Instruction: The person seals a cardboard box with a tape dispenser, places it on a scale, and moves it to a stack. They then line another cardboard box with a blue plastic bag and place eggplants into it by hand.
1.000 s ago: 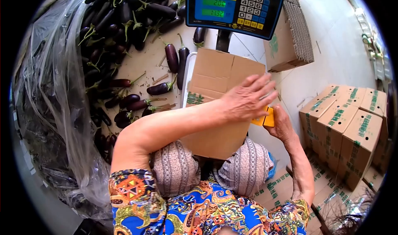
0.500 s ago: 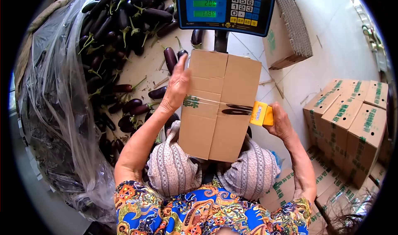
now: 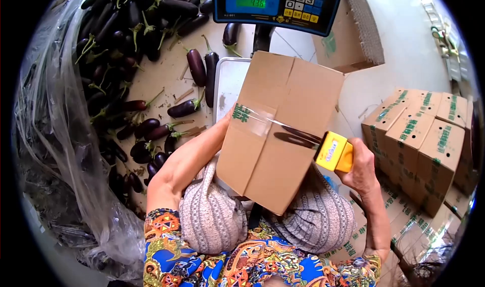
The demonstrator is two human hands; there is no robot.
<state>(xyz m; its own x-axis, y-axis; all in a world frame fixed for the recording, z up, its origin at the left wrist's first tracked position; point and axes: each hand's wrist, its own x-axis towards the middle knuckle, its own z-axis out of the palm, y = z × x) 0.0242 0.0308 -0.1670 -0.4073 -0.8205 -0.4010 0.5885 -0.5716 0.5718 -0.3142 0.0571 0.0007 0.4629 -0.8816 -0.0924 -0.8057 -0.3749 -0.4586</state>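
Observation:
A closed cardboard box [image 3: 283, 100] sits tilted over my lap, partly covering the metal pan of the scale [image 3: 227, 87]. Clear tape [image 3: 252, 120] with green print runs across its middle seam. My left hand [image 3: 231, 112] holds the box's left side, its fingers hidden behind the cardboard. In my right hand [image 3: 362, 168] is a yellow tape dispenser [image 3: 331, 151], closed in my fingers, its front against the right edge of the box where the tape ends. The scale's display [image 3: 275, 4] stands beyond the box, lit green.
Many eggplants [image 3: 136, 29] lie heaped at the left, with loose ones [image 3: 196, 67] near the pan. Plastic sheeting [image 3: 65, 135] borders the heap. Packed cartons [image 3: 414, 140] are stacked at the right, and flattened cardboard [image 3: 353, 34] leans behind the display.
The box has turned clockwise and tilted, baring part of the scale pan. My left hand slid down behind its left side. The dispenser moved slightly right and down; the display's bottom figure changed.

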